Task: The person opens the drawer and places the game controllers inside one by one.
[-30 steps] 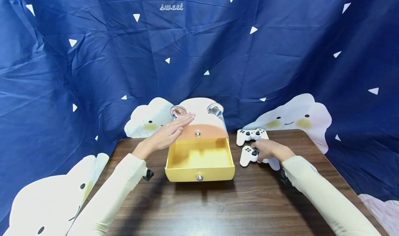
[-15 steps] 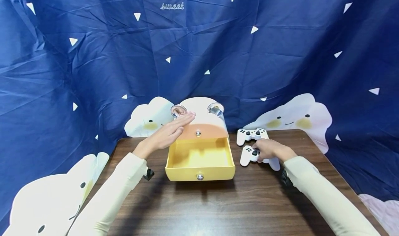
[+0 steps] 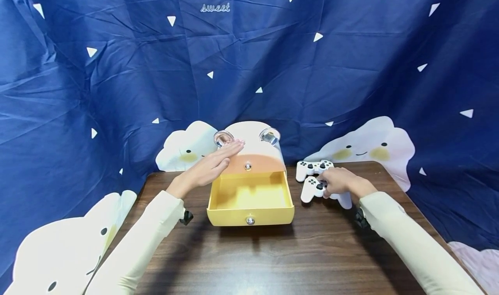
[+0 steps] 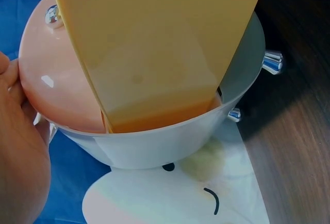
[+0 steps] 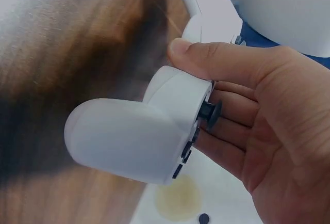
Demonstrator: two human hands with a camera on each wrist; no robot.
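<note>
My left hand [image 3: 206,167] lies with straight fingers against the top of a small frog-shaped drawer box [image 3: 251,134] with round silvery eyes. Its yellow lower drawer [image 3: 273,218] is pulled out, with nothing inside. The pink upper drawer [image 3: 263,163] is pushed in; the left wrist view shows my left hand [image 4: 23,152] beside its front. On the right, my right hand [image 3: 343,183] grips the middle of a white game controller [image 3: 309,192] between thumb and fingers. A dark shadow shows under the controller's left handle. In the right wrist view, the controller [image 5: 124,136] is seen from below one handle.
A second white game controller [image 3: 302,172] lies just behind the held one. Both sit right of the box on a brown wooden table [image 3: 249,260]. A blue cloth [image 3: 249,48] with white clouds hangs behind the table.
My right hand has moved slightly up and away with the controller, whose left handle now shows a shadow beneath it. The left hand and the drawer box have stayed put.
</note>
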